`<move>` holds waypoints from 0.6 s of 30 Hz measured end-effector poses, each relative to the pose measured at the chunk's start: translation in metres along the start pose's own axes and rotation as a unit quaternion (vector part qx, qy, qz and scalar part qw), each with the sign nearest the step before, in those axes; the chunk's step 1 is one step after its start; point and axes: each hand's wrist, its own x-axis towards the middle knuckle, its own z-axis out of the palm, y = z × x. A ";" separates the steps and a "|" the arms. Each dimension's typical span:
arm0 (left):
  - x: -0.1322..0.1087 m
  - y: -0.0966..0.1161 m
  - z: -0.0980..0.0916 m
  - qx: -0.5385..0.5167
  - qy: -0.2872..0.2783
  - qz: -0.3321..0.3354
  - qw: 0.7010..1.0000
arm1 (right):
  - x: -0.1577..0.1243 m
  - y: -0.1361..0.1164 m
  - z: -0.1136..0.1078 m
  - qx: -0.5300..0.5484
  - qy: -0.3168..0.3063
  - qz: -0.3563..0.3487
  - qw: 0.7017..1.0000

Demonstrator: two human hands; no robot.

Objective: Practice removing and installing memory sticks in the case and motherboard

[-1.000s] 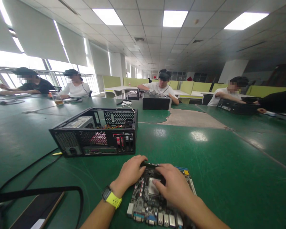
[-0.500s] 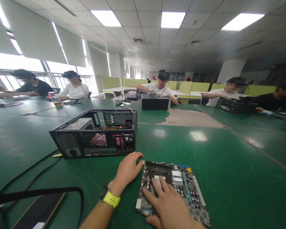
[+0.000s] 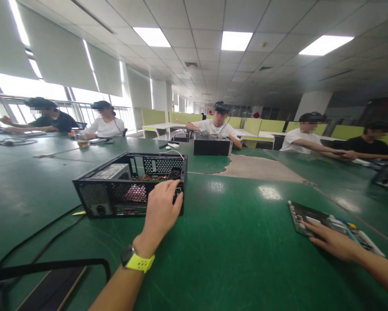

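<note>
Table [image 3: 226,263]: green top, glossy, with a bare tan patch across the middle.

PC case [image 3: 116,190]: black metal, left of centre on the table; upper side open, honeycomb vents, slots near its right corner, coloured wires within.

Motherboard [image 3: 335,223]: on the right part of the table, well apart from the case, set at a slant. Dark and densely populated; pale slots at mid-board, a light-blue slot, a whitish strip by the right edge. Whether it lies flat or is slightly raised: cannot tell.

Left hand [image 3: 163,205]: in front of the case's right corner; thumb and forefinger a little apart, slots visible in the gap. Contact with the metal uncertain.

Right hand [image 3: 332,239]: over the motherboard's near side, fingers extended; grip or mere resting cannot be told.

Power supply [image 3: 111,171]: silver, inside the case, left end.

Wristwatch [image 3: 138,261]: left wrist, yellow-green perforated strap.
</note>
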 end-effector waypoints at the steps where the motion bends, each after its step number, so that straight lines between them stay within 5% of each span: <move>1: 0.011 0.000 -0.003 0.044 -0.009 -0.008 0.999 | 0.001 0.016 -0.003 -0.012 -0.017 0.011 1.000; 5: 0.050 0.006 0.001 0.140 -0.158 -0.042 0.977 | -0.001 0.038 -0.020 -0.047 -0.028 0.030 0.998; 8: 0.063 0.010 0.008 0.144 -0.193 -0.047 0.969 | -0.006 0.023 -0.033 -0.027 -0.004 0.021 0.999; 14: 0.055 0.027 0.000 0.146 -0.206 -0.023 0.967 | 0.011 -0.042 -0.067 0.038 0.026 -0.058 0.997; 18: 0.041 0.065 -0.006 0.114 -0.224 0.040 0.967 | 0.031 -0.115 -0.102 0.047 0.061 -0.121 0.990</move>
